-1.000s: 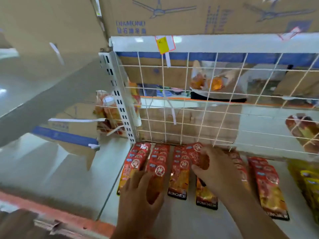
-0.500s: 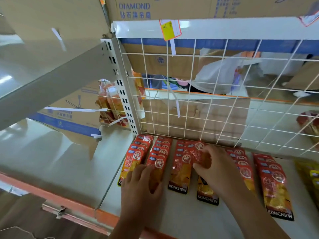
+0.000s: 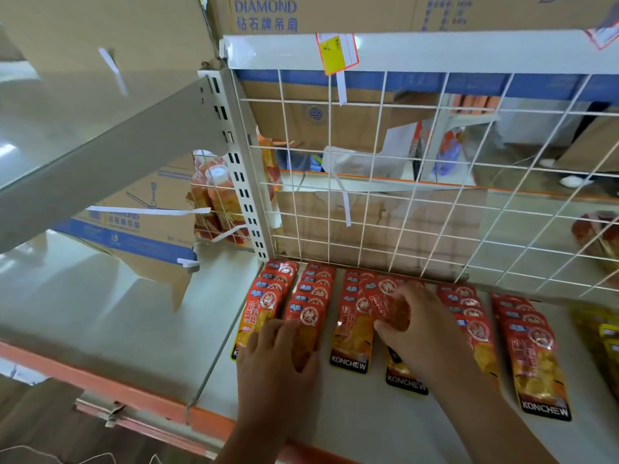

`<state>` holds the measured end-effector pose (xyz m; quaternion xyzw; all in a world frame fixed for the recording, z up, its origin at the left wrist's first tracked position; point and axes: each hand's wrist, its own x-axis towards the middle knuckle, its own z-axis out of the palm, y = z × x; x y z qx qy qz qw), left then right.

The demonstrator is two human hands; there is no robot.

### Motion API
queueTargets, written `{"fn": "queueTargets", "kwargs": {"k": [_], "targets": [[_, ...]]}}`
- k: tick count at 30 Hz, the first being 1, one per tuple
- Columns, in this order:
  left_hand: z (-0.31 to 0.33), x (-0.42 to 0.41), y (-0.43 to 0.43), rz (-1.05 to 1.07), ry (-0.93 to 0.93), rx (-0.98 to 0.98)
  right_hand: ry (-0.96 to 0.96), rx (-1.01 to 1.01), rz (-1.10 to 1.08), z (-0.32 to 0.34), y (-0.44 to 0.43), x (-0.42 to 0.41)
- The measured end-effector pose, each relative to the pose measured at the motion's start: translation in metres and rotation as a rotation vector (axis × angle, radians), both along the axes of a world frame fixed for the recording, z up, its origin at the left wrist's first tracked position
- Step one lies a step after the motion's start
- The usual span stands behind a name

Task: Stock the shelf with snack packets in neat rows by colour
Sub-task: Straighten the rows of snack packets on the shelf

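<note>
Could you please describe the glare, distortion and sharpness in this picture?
Head view: wide-angle distortion bows the wire grid; soft glare washes the left shelf; the red packets at centre are sharp enough to read KONCHEW; the yellow packets at the right edge smear.

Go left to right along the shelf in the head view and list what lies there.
First red row, second red row under left hand, third red row, fourth red row gripped by right hand, fifth red row, sixth red row, yellow packets.

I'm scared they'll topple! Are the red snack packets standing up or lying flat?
Lying flat. The red snack packets lie face up on the shelf, overlapped in rows running back to the wire grid.
</note>
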<state>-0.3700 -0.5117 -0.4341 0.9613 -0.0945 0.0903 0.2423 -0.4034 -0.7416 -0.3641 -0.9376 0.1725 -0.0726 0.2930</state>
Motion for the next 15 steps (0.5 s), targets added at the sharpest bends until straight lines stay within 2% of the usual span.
{"fn": "queueTargets", "kwargs": {"k": [8,12,15], "targets": [[-0.001,0.0,0.004,-0.038,-0.047,-0.028,0.011,-0.029,-0.039,-0.001,0.012,-0.007],[-0.002,0.001,0.01,-0.154,-0.178,-0.069,0.024,-0.062,-0.098,-0.001,0.027,-0.012],[-0.004,0.004,0.016,-0.242,-0.182,-0.064,0.071,-0.085,-0.161,-0.005,0.044,-0.013]]}}
